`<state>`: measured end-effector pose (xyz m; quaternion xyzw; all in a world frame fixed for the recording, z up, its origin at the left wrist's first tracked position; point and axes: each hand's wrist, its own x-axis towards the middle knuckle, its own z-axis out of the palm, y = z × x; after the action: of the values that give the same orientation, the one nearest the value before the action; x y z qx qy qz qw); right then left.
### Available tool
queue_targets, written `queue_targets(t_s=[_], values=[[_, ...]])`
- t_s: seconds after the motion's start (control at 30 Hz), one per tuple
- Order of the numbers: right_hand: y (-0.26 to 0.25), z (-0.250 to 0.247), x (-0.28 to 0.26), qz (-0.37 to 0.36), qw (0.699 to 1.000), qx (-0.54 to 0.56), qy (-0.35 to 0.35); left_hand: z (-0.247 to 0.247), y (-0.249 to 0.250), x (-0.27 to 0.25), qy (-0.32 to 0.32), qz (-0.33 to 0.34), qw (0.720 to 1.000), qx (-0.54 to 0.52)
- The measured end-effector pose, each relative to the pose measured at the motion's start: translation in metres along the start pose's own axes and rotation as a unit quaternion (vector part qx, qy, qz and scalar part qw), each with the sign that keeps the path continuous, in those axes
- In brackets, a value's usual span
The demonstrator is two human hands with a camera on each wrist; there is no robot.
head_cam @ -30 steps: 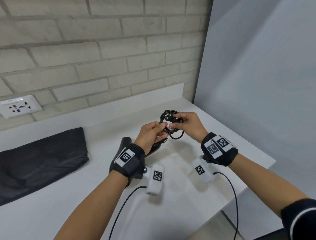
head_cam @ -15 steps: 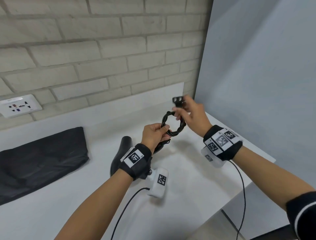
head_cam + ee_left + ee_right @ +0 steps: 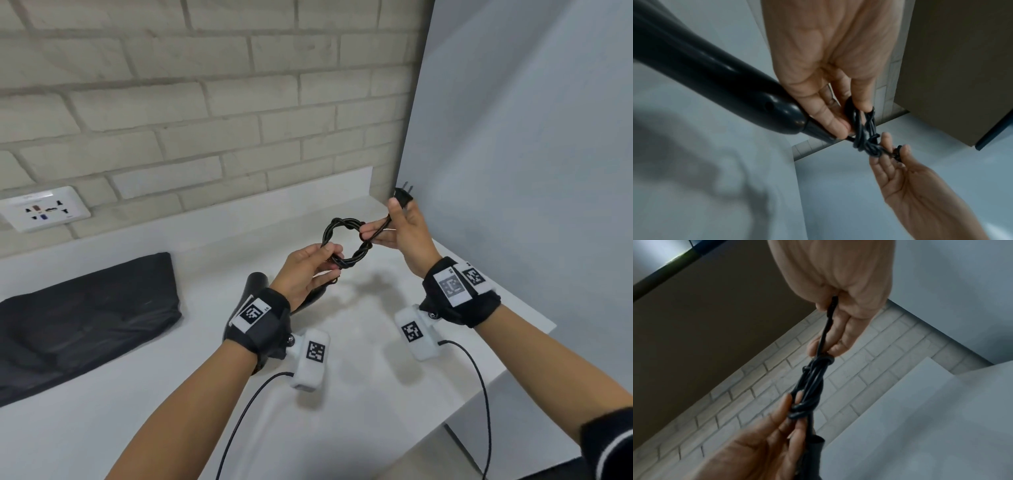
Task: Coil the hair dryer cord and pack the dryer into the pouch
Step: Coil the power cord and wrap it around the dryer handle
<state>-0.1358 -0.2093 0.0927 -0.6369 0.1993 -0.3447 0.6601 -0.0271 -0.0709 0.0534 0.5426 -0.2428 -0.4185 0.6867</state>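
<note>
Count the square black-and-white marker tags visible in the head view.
5. Left wristband, left wrist camera, right wrist camera, and two on the right wristband. More may be hidden on the far sides of the bands.

Hardly any lettering can be read here. The black wrist bands carry white tags printed with square black-and-white coded markers: one tag on the left wrist band, at about 7 o'clock from the middle of the head view, and two on the right wrist band, at about 4 o'clock. The same kind of marker stands on the white left wrist camera and on the white right wrist camera. Tiny characters sit at a corner of the band tags, too small to make out. The wall socket plate, at 9 o'clock, bears faint print along its top edge, illegible.
</note>
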Motion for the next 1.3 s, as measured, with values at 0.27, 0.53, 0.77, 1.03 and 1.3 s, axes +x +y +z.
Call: queue_targets(t_s=[0.27,0.53,0.77,1.03,1.3], values=[[0.011,-0.002,0.005,0.087,0.992,0.071,0.056,0.002,-0.005,-0.006,-0.006,0.045,0.995,0.089],[0.018,-0.014,0.013,0.164,0.983,0.021,0.084,0.005,-0.003,-0.010,-0.014,0.085,0.992,0.088],[0.034,0.004,0.010,0.141,0.977,-0.099,0.123,0.006,-0.006,-0.014,-0.013,0.091,0.992,0.085],[0.021,0.009,0.001,0.069,0.988,-0.126,0.048,0.006,-0.006,-0.009,0.016,0.094,0.993,0.068],[0.016,0.002,-0.009,0.106,0.986,-0.114,-0.056,0.010,-0.005,-0.005,0.067,0.108,0.989,0.082]])
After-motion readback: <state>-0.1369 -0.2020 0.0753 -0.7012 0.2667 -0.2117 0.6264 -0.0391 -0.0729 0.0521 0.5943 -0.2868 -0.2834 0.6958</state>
